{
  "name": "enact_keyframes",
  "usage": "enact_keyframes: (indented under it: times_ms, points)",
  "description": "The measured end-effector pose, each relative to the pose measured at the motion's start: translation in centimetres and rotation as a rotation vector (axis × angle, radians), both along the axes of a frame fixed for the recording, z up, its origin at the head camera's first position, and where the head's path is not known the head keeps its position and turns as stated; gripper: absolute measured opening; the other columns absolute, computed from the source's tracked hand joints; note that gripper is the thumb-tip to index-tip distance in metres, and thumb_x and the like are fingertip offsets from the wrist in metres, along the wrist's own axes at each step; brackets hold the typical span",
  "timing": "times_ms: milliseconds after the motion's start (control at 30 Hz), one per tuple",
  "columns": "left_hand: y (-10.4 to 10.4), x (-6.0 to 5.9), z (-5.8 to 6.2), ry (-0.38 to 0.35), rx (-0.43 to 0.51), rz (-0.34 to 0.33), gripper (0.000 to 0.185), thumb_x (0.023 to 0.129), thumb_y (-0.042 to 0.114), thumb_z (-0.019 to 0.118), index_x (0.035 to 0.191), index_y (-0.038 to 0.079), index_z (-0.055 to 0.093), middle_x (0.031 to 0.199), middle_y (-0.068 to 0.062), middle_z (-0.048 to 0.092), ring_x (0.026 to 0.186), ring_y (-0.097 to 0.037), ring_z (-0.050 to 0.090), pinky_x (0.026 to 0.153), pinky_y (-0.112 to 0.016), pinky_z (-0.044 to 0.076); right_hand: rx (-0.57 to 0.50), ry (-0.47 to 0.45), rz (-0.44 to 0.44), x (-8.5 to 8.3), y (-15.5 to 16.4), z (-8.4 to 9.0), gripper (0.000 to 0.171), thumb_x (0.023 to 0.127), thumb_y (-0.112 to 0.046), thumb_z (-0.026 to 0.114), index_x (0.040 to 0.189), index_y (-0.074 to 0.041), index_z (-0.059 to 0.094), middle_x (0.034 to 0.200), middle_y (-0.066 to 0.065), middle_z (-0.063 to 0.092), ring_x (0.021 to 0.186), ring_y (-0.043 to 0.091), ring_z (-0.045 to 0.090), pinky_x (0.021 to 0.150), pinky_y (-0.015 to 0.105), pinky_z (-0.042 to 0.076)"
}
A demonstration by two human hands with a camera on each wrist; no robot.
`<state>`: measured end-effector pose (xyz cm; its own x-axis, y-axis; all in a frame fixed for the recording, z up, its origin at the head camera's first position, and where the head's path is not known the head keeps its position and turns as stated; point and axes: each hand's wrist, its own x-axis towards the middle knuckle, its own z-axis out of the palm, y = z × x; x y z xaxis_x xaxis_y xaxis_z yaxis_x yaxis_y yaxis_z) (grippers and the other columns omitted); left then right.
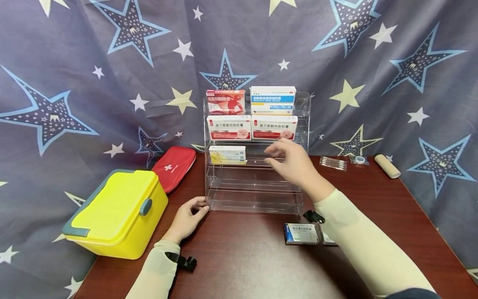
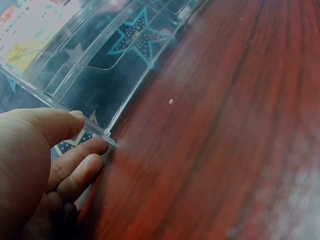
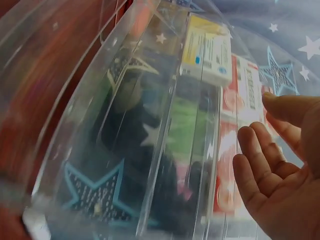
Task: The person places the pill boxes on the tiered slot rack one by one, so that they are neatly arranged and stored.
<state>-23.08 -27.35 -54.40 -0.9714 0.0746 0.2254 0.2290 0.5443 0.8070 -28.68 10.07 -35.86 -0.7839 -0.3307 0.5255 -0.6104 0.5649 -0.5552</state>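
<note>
A clear acrylic tiered rack [image 1: 257,205] stands on the table with medicine boxes on its upper tiers. My left hand [image 1: 188,220] rests at its lower left corner, thumb and fingertips against the side edge in the left wrist view. My right hand [image 1: 289,162] holds nothing and hovers before the third tier, fingers loosely bent and thumb apart. Left of it on that tier sits a yellow-and-white box [image 1: 228,155]. Two red-and-white boxes, one left [image 1: 229,127] and one right [image 1: 274,127], fill the second tier. A red box [image 1: 225,102] and a blue-and-white box [image 1: 272,100] top the rack.
A silver-and-blue box [image 1: 301,234] lies in front of the rack, with another box [image 1: 328,237] partly behind my right sleeve. Left are a yellow case [image 1: 119,207] and a red pouch [image 1: 174,168]. Swab packets [image 1: 333,163], a tape roll [image 1: 359,160] and a tan roll [image 1: 387,166] lie back right.
</note>
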Motion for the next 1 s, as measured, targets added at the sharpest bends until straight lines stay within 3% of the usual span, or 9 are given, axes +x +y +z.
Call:
enact_keyframes:
  times_ms: [300, 567, 733, 1000]
  points:
    - [-0.2, 0.1, -0.1, -0.002, -0.007, -0.004, 0.028, 0.099, 0.016, 0.075, 0.127, 0.014, 0.072, 0.105, 0.002, 0.074, 0.097, -0.017, 0.067, 0.091, -0.036, 0.051, 0.01, 0.027, -0.06, 3.5, 8.7, -2.9, 0.018, 0.089, -0.013, 0.086, 0.104, -0.017, 0.078, 0.096, -0.002, 0.07, 0.09, 0.017, 0.066, 0.078, 0.032, 0.049]
    - [-0.1, -0.1, -0.2, 0.026, -0.004, -0.008, 0.028, 0.098, 0.015, 0.076, 0.126, 0.012, 0.072, 0.104, 0.001, 0.074, 0.096, -0.017, 0.068, 0.089, -0.035, 0.051, 0.084, -0.178, -0.126, 6.0, 17.2, -8.4, 0.033, 0.088, -0.026, 0.088, 0.117, -0.02, 0.074, 0.111, -0.003, 0.073, 0.102, 0.024, 0.069, 0.082, 0.024, 0.049]
    - [0.0, -0.1, -0.1, 0.018, -0.003, -0.005, 0.029, 0.098, 0.016, 0.076, 0.126, 0.012, 0.072, 0.104, 0.0, 0.075, 0.096, -0.017, 0.068, 0.09, -0.036, 0.051, 0.098, -0.246, -0.068, 7.7, 20.7, -10.9, 0.042, 0.087, -0.023, 0.089, 0.125, -0.018, 0.071, 0.12, 0.006, 0.071, 0.107, 0.022, 0.068, 0.086, 0.024, 0.052]
    - [0.0, -0.1, -0.1, -0.001, 0.001, -0.009, 0.028, 0.099, 0.017, 0.075, 0.127, 0.013, 0.072, 0.105, 0.001, 0.074, 0.097, -0.017, 0.068, 0.091, -0.039, 0.051, 0.072, -0.333, 0.094, 9.1, 24.3, -13.8, 0.061, 0.085, -0.012, 0.089, 0.138, -0.002, 0.062, 0.13, 0.021, 0.067, 0.111, 0.02, 0.069, 0.089, 0.021, 0.052]
